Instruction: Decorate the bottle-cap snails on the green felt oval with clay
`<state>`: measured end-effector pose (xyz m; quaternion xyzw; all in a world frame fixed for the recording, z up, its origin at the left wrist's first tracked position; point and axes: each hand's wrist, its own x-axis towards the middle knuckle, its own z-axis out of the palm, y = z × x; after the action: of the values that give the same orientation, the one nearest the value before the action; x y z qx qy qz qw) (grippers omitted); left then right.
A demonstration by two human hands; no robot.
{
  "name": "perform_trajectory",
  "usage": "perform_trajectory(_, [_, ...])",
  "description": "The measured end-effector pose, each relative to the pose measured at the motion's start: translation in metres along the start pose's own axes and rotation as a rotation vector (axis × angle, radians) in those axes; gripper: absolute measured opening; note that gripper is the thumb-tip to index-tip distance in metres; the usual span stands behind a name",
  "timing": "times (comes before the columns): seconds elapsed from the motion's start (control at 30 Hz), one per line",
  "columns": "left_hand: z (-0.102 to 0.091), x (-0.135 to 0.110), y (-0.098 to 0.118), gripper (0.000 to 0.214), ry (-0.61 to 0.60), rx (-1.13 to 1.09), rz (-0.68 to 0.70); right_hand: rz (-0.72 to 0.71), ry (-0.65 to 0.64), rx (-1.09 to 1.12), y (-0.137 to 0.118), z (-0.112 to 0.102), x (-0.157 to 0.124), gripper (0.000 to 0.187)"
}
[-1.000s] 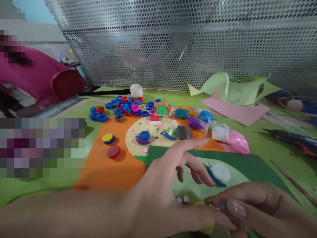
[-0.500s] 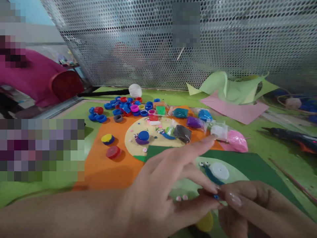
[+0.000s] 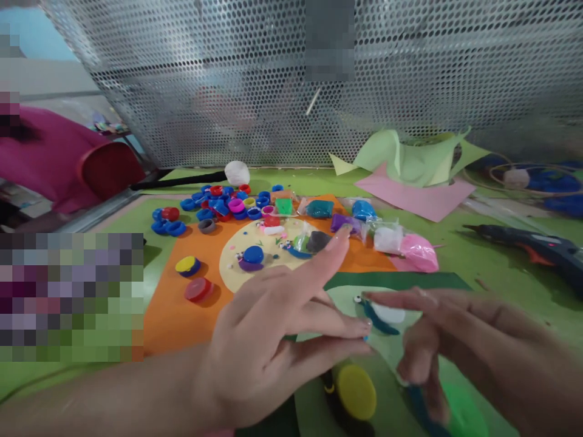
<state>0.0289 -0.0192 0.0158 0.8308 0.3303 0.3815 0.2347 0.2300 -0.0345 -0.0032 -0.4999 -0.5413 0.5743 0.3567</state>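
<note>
My left hand (image 3: 277, 334) reaches in from the left, thumb and a finger pinching a tiny blue bit of clay (image 3: 365, 338), index finger stretched forward. My right hand (image 3: 460, 340) holds nothing, its fingers apart; the index fingertip is at the eyes of a teal clay snail (image 3: 380, 320) with a white bottle-cap shell (image 3: 392, 312), though contact is unclear. That snail lies on a pale green paper oval (image 3: 337, 297) on dark green paper (image 3: 428, 280). Below the hands are a yellow cap (image 3: 357, 391) on a dark clay body and a bright green cap (image 3: 464, 413), partly hidden.
Orange paper (image 3: 182, 321) bears a cream circle (image 3: 232, 273) with a blue-capped snail (image 3: 252, 258). Behind lie several bottle caps (image 3: 218, 203) and bagged clay, including a pink pack (image 3: 419, 252). A glue gun (image 3: 542, 246) lies right; a person (image 3: 50, 152) is at left.
My right hand has parted from my left and moved its index finger to the snail's eyes. My left hand has shifted left, still pinching the blue bit. The view has shifted a little right.
</note>
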Motion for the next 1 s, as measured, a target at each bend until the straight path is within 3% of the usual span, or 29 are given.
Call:
perform_trajectory(0.07, [0.0,0.0,-0.002,0.033,0.001,0.046,0.002,0.007,0.024,0.044,-0.004,-0.012,0.006,0.034])
perform_trajectory(0.17, [0.008,-0.003,-0.012,0.061,0.009,0.104,0.001,-0.048,0.218,0.01,-0.005,-0.025,0.015,0.033])
perform_trajectory(0.23, [0.017,-0.003,-0.02,0.066,-0.005,0.127,0.003,-0.082,0.287,-0.034,-0.002,-0.03,0.021,0.035])
perform_trajectory(0.4, [0.039,0.009,-0.035,0.057,-0.12,0.229,0.091,-0.126,0.26,-0.147,0.002,-0.039,0.03,0.039])
perform_trajectory(0.63, [0.049,0.015,-0.045,0.073,-0.11,0.343,0.197,-0.12,0.24,0.017,-0.006,-0.042,0.028,0.032])
perform_trajectory(0.73, [0.05,0.017,-0.046,0.071,-0.121,0.322,0.171,-0.129,0.23,0.071,-0.006,-0.043,0.028,0.025])
perform_trajectory(1.0, [0.052,0.019,-0.05,0.046,-0.099,0.332,0.047,-0.131,0.208,0.077,-0.009,-0.045,0.027,0.025])
